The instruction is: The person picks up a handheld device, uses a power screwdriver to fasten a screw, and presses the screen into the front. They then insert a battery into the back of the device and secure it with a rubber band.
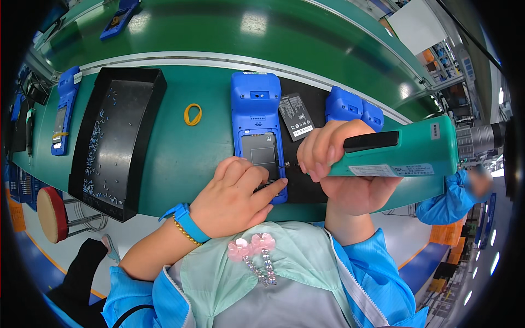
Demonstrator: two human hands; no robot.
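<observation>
A blue handheld terminal (pixel 256 117) lies on the table in front of me, its open back bay facing up. My left hand (pixel 235 191) is over its lower end, most fingers curled and the index finger stretched to the right edge. My right hand (pixel 342 158) is wrapped round a green electric screwdriver (pixel 404 147), held nearly level. Its tip points left to the terminal's right side; whether it touches a screw I cannot tell. Beside the terminal lies a dark battery (pixel 296 116) on a black mat (pixel 306 188).
A black tray (pixel 143 164) of small screws stands to the left, with a blue terminal (pixel 61 117) beyond it. A yellow rubber band (pixel 192 114) lies nearer. More blue terminals (pixel 344 104) sit behind my right hand. A co-worker (pixel 448 197) is at far right.
</observation>
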